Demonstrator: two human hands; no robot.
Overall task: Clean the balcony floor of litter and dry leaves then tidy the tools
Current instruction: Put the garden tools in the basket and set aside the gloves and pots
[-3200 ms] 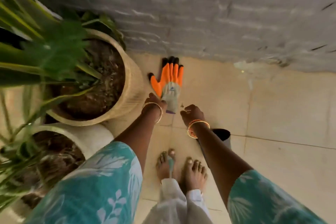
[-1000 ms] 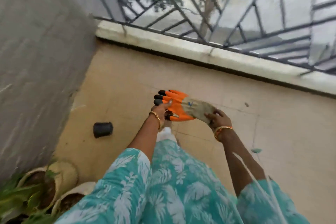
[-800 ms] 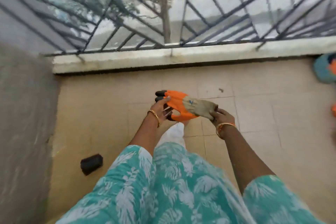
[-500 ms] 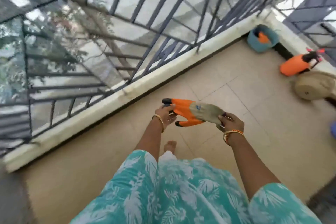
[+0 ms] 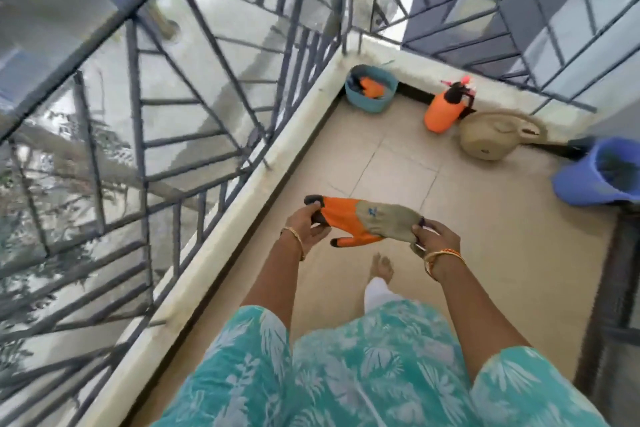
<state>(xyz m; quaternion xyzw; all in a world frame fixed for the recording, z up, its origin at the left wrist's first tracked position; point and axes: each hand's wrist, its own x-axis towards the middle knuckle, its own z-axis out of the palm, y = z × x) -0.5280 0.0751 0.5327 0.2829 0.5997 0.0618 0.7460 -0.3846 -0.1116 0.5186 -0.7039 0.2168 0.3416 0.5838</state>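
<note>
Having lifted the orange glove (image 5: 360, 220) off the floor by the pots, I now hold it stretched between my left hand (image 5: 306, 224), pinching its fingertips, and right hand (image 5: 434, 239), gripping its cuff, heading toward the teal basket (image 5: 372, 88) to tidy it.
</note>
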